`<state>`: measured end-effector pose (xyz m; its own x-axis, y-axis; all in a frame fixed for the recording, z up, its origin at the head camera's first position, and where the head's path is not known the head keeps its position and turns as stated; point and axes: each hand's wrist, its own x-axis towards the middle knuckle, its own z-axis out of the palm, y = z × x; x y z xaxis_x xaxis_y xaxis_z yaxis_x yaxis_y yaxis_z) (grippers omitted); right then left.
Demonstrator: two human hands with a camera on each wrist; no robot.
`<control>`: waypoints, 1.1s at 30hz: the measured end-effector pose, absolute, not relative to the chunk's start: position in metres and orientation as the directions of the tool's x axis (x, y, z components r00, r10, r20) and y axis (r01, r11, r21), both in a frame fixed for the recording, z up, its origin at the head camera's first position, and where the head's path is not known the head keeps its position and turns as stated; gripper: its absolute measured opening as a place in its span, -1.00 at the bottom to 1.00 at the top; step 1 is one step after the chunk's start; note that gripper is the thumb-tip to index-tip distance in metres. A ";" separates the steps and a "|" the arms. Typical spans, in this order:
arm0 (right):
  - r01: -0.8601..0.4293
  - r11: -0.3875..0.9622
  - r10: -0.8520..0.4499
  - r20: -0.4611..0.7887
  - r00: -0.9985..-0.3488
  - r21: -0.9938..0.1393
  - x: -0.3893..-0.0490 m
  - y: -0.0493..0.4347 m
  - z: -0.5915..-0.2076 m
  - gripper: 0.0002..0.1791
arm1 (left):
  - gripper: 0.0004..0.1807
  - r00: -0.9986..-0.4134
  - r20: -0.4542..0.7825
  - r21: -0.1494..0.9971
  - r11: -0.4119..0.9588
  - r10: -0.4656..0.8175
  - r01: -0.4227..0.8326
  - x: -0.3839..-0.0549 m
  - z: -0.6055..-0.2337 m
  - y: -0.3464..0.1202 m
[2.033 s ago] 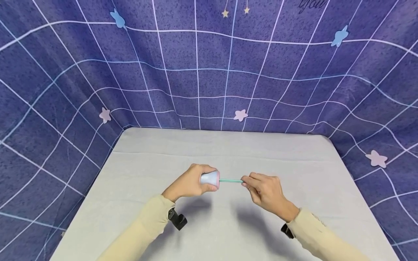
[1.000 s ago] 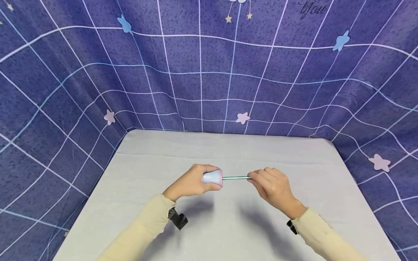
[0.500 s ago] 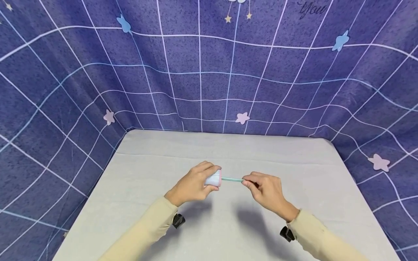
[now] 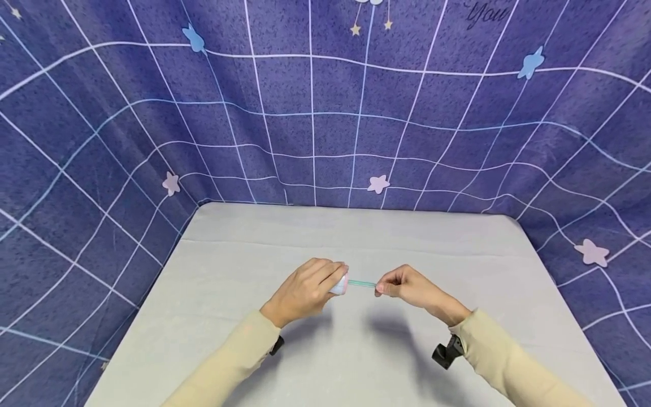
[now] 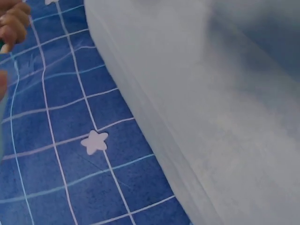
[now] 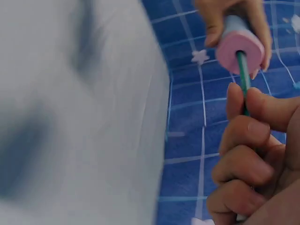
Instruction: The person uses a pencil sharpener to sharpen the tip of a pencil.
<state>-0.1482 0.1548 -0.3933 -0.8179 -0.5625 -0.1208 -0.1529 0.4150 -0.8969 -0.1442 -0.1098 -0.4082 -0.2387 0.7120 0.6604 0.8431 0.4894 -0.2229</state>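
Note:
Above the table, my left hand (image 4: 305, 289) grips a small light-blue pencil sharpener (image 4: 339, 285) with a pink end, its fingers wrapped over the top. A thin green pencil (image 4: 362, 283) runs from the hole in that pink end (image 6: 228, 52) toward the right. My right hand (image 4: 407, 287) pinches the pencil's other end between thumb and forefinger, the remaining fingers curled under in the right wrist view. The pencil's tip is hidden inside the sharpener. In the left wrist view only a bit of the right hand (image 5: 13, 23) shows at the upper left edge.
A table with a white cloth (image 4: 244, 237) lies below both hands. Behind it and at both sides hangs a blue-purple curtain (image 4: 335, 130) with grid lines and stars. Dark wrist cameras (image 4: 447, 351) sit at the cream sleeves (image 4: 498, 350).
My left hand has rolled over the sharpener, its back now facing up and covering more of it. My right hand has rolled the opposite way, thumb now showing, and sits a little farther left than one second ago.

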 end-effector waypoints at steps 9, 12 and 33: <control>-0.524 0.582 -0.420 0.322 -0.849 -0.622 -0.140 0.148 -0.405 -0.80 | -0.40 -0.518 0.552 0.078 0.578 0.653 0.813 -0.146 -0.401 -0.117; -0.593 0.587 -0.401 0.438 -0.805 -0.552 -0.139 0.145 -0.411 -0.78 | -0.39 -0.608 0.480 0.194 0.600 0.632 0.776 -0.147 -0.398 -0.117; -0.682 0.628 -0.465 0.883 0.059 0.376 -0.153 0.137 -0.410 -0.70 | -0.60 -0.781 0.139 0.688 0.508 0.609 0.518 -0.157 -0.375 -0.116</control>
<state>-0.1534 0.1375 -0.4095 0.0587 -0.4647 0.8835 -0.6817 0.6279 0.3756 -0.1569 -0.1164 -0.3749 -0.7809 0.6090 0.1387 0.5183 0.5080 0.6880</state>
